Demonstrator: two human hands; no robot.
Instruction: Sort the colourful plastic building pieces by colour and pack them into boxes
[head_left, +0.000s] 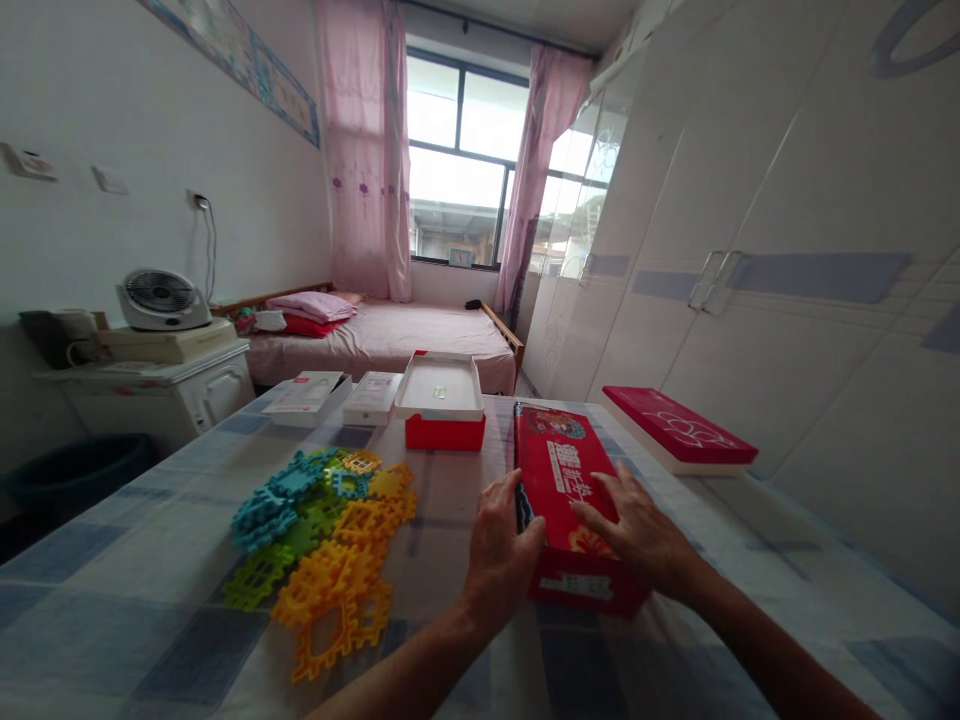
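Note:
A long red cardboard box [574, 535] with white lettering and gold and blue pictures lies on the table, its narrow end facing me. My left hand [499, 545] presses along the box's left side, thumb near the top edge. Over the right edge curves my right hand [637, 525], with thumb and fingers on the printed top. Between them the two hands grip the box. To the left of my left hand is a loose pile of toothed plastic building pieces [322, 545] in orange, blue and green.
Behind the pieces stand a white open box [307, 395], a flat white box [370, 398] and a white tray [441, 385] on a red box [445, 433]. A dark red lidded box [679, 428] lies at the right. Checked cloth covers the table [217, 655].

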